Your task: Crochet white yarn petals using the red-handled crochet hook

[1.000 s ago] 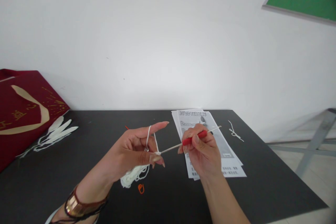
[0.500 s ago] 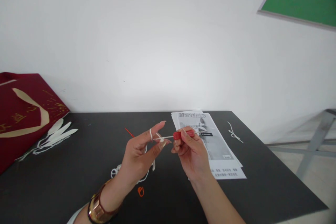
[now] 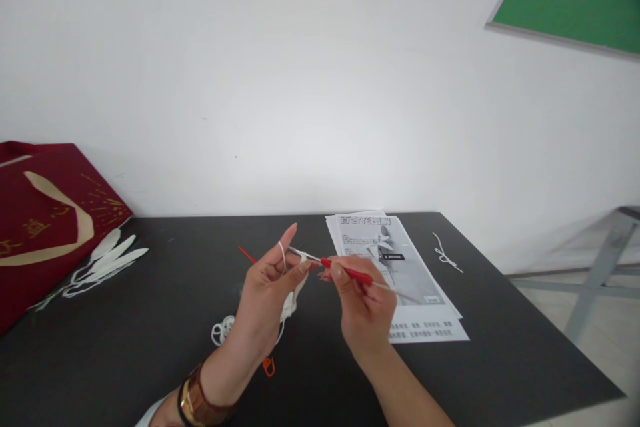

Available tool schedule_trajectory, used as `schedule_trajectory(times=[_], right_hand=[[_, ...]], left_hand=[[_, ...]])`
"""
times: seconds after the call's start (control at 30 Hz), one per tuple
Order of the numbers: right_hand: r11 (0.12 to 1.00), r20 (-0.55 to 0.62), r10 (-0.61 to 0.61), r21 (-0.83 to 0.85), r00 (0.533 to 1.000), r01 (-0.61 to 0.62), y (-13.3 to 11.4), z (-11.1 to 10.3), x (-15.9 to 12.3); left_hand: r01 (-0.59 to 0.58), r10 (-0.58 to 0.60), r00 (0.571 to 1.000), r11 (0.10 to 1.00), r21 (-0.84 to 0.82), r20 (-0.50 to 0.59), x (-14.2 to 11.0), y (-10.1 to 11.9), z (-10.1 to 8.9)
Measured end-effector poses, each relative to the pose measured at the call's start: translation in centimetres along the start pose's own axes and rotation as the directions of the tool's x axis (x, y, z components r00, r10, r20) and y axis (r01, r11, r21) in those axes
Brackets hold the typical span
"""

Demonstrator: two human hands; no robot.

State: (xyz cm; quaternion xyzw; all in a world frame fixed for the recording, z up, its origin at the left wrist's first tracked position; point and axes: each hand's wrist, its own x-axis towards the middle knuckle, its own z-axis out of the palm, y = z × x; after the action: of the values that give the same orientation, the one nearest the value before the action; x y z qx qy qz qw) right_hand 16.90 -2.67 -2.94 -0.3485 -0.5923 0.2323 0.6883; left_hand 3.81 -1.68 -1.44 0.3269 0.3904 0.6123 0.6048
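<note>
My right hand (image 3: 367, 300) is closed around the red handle of a crochet hook (image 3: 357, 275), whose metal tip points left into the work. Between the thumb and fingers of my left hand (image 3: 267, 290) is a small white crochet piece (image 3: 290, 303), part of it hanging below the thumb. A strand of white yarn (image 3: 281, 250) loops round my raised left index finger. The hook's tip meets the stitches at my left fingertips. Partly behind my left wrist lies a pile of white yarn (image 3: 223, 330).
An orange stitch marker (image 3: 269, 367) and a thin red stick (image 3: 246, 254) lie on the black table (image 3: 165, 320). Printed sheets (image 3: 425, 330) are at the right, with a white yarn scrap (image 3: 445, 257) beyond. White crocheted petals (image 3: 115, 260) rest by a dark red bag (image 3: 45, 213).
The hook has turned, its handle end now tilted down to the right. My right hand has dropped slightly and turned. More of the white piece shows below my left thumb.
</note>
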Motion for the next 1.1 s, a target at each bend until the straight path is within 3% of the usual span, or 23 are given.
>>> schedule_trajectory(times=[0.03,0.1,0.17,0.2,0.3,0.37,0.47,0.53,0.63,0.7,0.8,0.9,0.97,1.03,1.1], right_hand=[[0.985,0.063,-0.140,-0.093,0.988,0.146,0.1,-0.1,-0.1],[0.889,0.213,-0.377,-0.190,0.901,0.417,0.4,-0.5,-0.2],[0.827,0.288,-0.465,-0.197,0.837,0.527,0.6,-0.7,-0.2],[0.840,0.280,-0.454,-0.183,0.846,0.511,0.7,-0.8,-0.2],[0.972,0.127,-0.232,-0.018,0.964,0.236,0.6,-0.5,-0.2],[0.980,0.017,0.018,0.199,1.000,-0.021,0.4,0.0,-0.1],[0.819,0.008,0.359,0.477,0.933,-0.319,0.2,0.7,0.2],[0.698,0.066,0.495,0.563,0.867,-0.441,0.3,0.8,0.6],[0.627,0.115,0.570,0.579,0.814,-0.521,0.4,0.6,1.1],[0.687,0.087,0.548,0.521,0.832,-0.507,0.3,0.4,1.2],[0.888,-0.008,0.373,0.292,0.928,-0.355,0.0,0.2,0.8],[0.998,0.005,0.040,-0.040,0.999,-0.040,-0.2,0.2,0.0],[0.945,0.139,-0.222,-0.215,0.965,0.248,0.0,0.0,-0.4],[0.805,0.299,-0.419,-0.314,0.857,0.503,0.2,-0.4,-0.5],[0.706,0.384,-0.498,-0.341,0.777,0.621,0.4,-0.8,-0.5]], left_hand=[[0.064,-0.063,0.998,0.995,-0.071,0.015,-0.1,0.2,0.1],[0.162,-0.151,0.986,0.971,-0.176,0.070,-0.2,0.5,0.2],[0.188,-0.164,0.978,0.960,-0.208,0.126,-0.3,0.9,0.3],[0.171,-0.144,0.979,0.964,-0.201,0.145,-0.4,1.0,0.3],[0.077,-0.052,0.985,0.985,-0.153,0.164,-0.4,1.4,0.3],[0.056,-0.033,0.985,0.990,-0.129,0.170,-0.5,1.5,0.2],[0.070,-0.052,0.985,0.992,-0.102,0.165,-0.5,1.4,0.0],[0.046,-0.037,0.988,0.997,-0.061,0.147,-0.4,1.2,-0.2],[-0.085,0.077,0.992,0.994,0.075,0.099,-0.2,0.8,-0.2],[-0.147,0.138,0.988,0.978,0.147,0.070,0.0,0.5,-0.1],[-0.086,0.081,0.995,0.990,0.109,0.051,0.1,0.2,0.1],[-0.026,0.026,0.998,1.000,0.010,0.051,0.0,0.1,0.3],[0.003,0.001,0.998,0.998,-0.055,0.068,-0.3,0.1,0.3],[0.069,-0.055,0.992,0.989,-0.127,0.111,-0.5,0.2,0.2],[0.146,-0.115,0.979,0.972,-0.186,0.166,-0.6,0.5,0.1]])
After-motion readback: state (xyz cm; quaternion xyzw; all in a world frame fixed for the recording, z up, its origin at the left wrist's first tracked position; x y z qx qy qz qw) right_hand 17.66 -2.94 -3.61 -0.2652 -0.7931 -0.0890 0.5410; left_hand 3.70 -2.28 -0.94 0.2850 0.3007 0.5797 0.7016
